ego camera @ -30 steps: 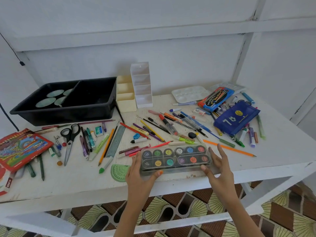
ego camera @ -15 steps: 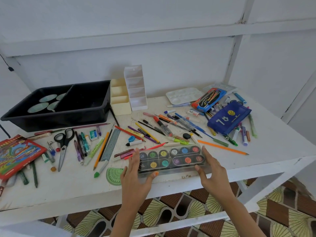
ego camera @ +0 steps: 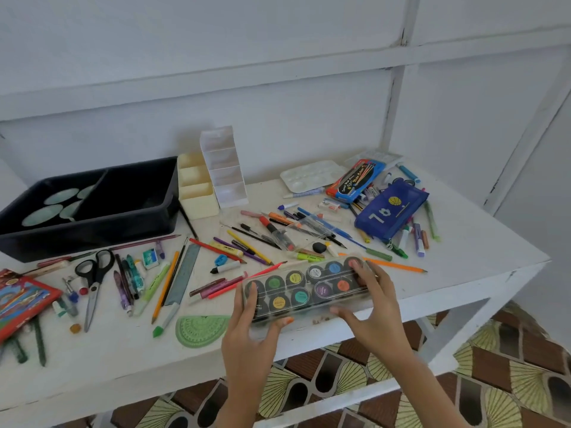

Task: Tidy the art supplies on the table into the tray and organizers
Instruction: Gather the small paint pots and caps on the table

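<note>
The left hand (ego camera: 250, 332) and the right hand (ego camera: 375, 316) each grip one end of the paint box (ego camera: 306, 288), fingers on its lid, thumbs at its near side, at the front edge of the bench (ego camera: 123, 350); the black tray (ego camera: 123, 223) stands well apart, back left

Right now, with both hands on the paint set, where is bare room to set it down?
Bare table runs along the front edge, between the green protractor and the red pencil box. Another patch lies at the right corner, past the orange pencil. The right compartment of the black tray looks bare. The middle, scissors to blue pouch, is crowded.
</note>
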A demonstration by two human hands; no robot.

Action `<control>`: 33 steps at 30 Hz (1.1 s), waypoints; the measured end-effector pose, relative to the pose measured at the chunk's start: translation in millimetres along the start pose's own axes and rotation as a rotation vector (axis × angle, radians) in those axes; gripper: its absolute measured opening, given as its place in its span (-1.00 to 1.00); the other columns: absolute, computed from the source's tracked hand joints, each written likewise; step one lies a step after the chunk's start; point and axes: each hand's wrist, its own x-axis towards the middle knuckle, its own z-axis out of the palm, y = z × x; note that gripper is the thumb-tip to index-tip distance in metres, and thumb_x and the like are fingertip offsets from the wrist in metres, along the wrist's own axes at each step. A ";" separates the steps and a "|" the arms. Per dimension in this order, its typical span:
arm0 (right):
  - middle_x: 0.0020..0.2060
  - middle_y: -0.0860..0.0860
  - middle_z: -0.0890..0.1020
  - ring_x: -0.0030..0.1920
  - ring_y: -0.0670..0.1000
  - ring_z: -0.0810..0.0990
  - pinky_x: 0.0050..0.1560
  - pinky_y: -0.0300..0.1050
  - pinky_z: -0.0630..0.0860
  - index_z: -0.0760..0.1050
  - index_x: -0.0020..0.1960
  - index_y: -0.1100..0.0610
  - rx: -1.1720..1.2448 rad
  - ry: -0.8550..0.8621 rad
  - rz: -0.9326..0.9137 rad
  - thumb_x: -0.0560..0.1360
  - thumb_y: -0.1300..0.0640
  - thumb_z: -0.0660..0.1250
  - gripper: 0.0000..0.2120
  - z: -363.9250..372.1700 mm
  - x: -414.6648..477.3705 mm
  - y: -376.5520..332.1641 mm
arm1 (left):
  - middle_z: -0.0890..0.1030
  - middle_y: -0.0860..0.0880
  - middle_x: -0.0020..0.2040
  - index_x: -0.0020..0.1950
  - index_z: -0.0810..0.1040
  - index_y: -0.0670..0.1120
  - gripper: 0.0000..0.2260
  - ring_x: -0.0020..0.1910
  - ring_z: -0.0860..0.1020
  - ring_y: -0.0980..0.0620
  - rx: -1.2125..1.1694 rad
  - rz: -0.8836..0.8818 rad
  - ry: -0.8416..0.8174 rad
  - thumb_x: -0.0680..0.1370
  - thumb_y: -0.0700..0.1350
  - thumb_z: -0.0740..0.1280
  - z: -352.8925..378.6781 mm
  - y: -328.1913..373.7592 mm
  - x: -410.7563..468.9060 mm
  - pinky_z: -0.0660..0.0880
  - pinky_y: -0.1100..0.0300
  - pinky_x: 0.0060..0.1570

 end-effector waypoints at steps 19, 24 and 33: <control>0.41 0.06 0.32 0.40 0.09 0.26 0.35 0.13 0.31 0.33 0.27 -0.20 -0.174 0.215 0.200 0.17 -0.21 0.42 -0.31 -212.3 36.3 117.8 | 0.29 0.05 0.44 0.30 0.52 0.08 -0.39 0.42 0.32 -0.04 -0.186 0.193 -0.141 0.27 0.04 0.57 212.6 134.2 -23.6 0.44 -0.01 0.26; 0.41 0.06 0.31 0.41 0.12 0.26 0.34 0.25 0.32 0.38 0.32 -0.17 -0.193 0.165 0.272 0.14 -0.32 0.38 -0.24 -254.2 47.4 166.8 | 0.29 0.01 0.43 0.31 0.48 0.13 -0.30 0.40 0.35 -0.08 -0.156 0.170 -0.170 0.28 0.47 0.26 263.3 158.5 -35.5 0.48 -0.10 0.20; 0.45 0.07 0.27 0.46 0.08 0.19 0.41 0.09 0.19 0.38 0.36 -0.08 -0.213 0.052 0.252 0.21 -0.05 0.57 -0.23 -262.8 68.4 196.6 | 0.20 0.07 0.48 0.35 0.42 0.15 -0.40 0.45 0.26 -0.01 -0.107 0.132 -0.174 0.34 0.12 0.49 297.4 154.9 -41.4 0.41 0.02 0.29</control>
